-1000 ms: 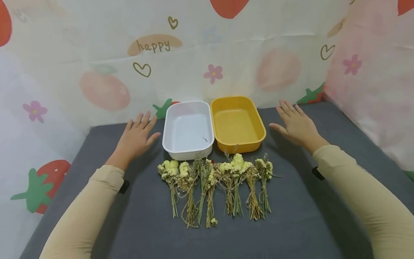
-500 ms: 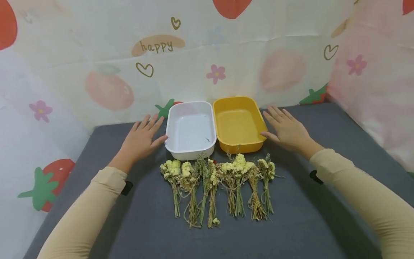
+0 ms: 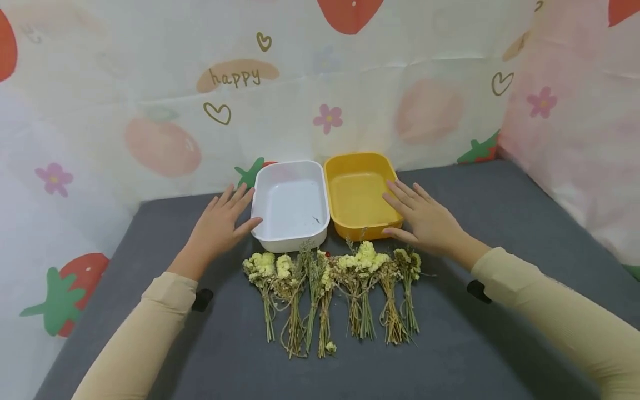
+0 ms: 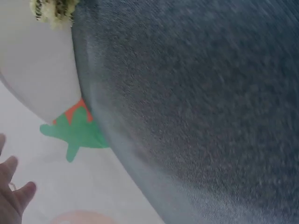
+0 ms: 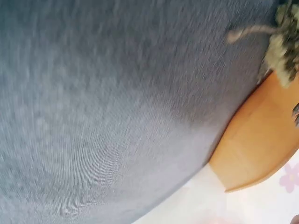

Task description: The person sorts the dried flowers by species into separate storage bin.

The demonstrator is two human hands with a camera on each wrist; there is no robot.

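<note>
My left hand (image 3: pixel 217 228), fingers spread and straight, hovers beside the white plastic basin (image 3: pixel 290 243); its fingertips overlap that basin's left rim in the head view. Across from it, my right hand (image 3: pixel 427 219) is held with straight fingers over the right side of the yellow basin (image 3: pixel 367 231). Neither hand holds anything. In front of the basins lies a row of several small dried flower bundles (image 3: pixel 365 258), pale yellow heads pointing away and stems tied with twine. The left wrist view catches some of my left fingers (image 4: pixel 21 196) near the white basin (image 4: pixel 39 65).
A dark grey cloth covers the table (image 3: pixel 370 369). Behind it hangs a pale curtain (image 3: pixel 280 128) printed with strawberries, flowers and hearts. One loose flower head (image 3: pixel 330 348) lies by the stems, and a dark sprig (image 3: pixel 316 220) is inside the white basin.
My right hand has moved left, from beside the yellow basin to over its right side. My left hand has shifted slightly right toward the white basin. The bundles and basins stay put.
</note>
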